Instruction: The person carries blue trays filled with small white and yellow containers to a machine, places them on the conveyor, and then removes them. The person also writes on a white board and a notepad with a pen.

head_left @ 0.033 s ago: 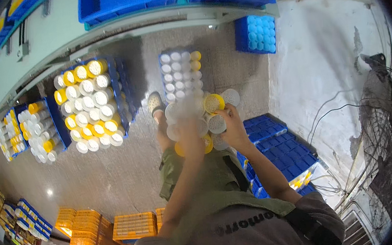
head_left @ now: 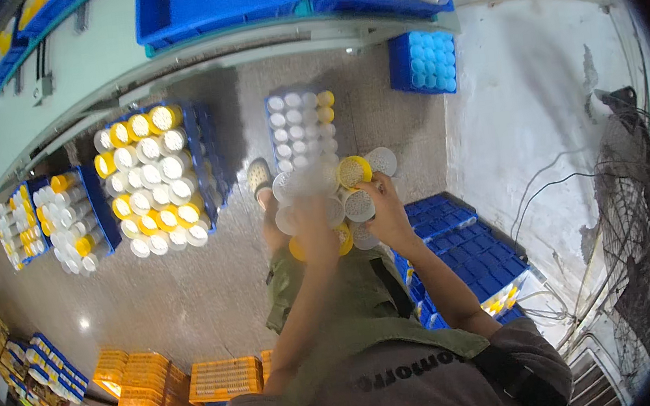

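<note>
A cluster of round tubs lies in front of me at my lap, some white and some yellow. Their open-looking ends show many small white dots, possibly swab tips. My right hand (head_left: 385,205) curls around the right edge of a white tub (head_left: 358,205), its fingertips also against a yellow-rimmed tub (head_left: 353,171). My left hand (head_left: 318,223) is over the left part of the cluster, smeared by motion, so its fingers cannot be made out. A pale tub (head_left: 382,161) sits at the right rim of the cluster. Beyond it stands a crate of upright white and yellow tubs (head_left: 297,127).
Left on the floor are blue crates (head_left: 205,156) of white and yellow tubs. A crate of light-blue tubs (head_left: 433,61) stands by the wall. Blue crates (head_left: 465,255) are stacked at my right, orange crates (head_left: 142,389) behind left. A bench (head_left: 192,66) with blue trays (head_left: 217,4) runs ahead.
The floor crates and bench sit slightly lower in the picture, with those on the left a little further right. Both hands and the tubs at my lap look almost unchanged.
</note>
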A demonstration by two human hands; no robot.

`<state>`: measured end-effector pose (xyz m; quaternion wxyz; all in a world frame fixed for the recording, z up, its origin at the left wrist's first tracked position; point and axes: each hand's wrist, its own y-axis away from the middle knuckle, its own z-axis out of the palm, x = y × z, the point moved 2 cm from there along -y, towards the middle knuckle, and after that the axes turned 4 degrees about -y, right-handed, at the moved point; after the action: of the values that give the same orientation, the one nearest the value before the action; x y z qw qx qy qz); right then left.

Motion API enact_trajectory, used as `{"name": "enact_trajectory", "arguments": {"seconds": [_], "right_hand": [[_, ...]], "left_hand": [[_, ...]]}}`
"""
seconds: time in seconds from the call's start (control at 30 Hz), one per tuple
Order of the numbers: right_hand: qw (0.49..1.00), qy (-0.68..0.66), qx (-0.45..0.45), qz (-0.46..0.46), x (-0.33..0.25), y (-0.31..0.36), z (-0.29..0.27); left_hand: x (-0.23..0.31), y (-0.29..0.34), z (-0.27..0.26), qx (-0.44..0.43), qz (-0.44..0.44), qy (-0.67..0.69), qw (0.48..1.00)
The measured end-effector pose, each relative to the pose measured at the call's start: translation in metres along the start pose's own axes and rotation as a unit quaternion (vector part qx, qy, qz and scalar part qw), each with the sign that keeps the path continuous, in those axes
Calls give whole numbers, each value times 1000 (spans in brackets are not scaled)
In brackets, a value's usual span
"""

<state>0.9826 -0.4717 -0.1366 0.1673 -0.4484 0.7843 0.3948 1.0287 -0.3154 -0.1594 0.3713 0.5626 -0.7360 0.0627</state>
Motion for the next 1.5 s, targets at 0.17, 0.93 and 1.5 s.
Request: {"name": "enact_trajectory", "arguments": {"seconds": [0.17,0.93,1.5], "right_hand": [[991,-37,92,-92,-79,-43,-43],[973,31,85,-212,-52,-337,-339],[984,-43,49,-164,-227,-411,-302]], "left_hand": [[36,-63,-84,46,-3,-6,999],[259,-402,-101,59,109,-39,992],[130,-517,-271,163,96,-101,977]]}}
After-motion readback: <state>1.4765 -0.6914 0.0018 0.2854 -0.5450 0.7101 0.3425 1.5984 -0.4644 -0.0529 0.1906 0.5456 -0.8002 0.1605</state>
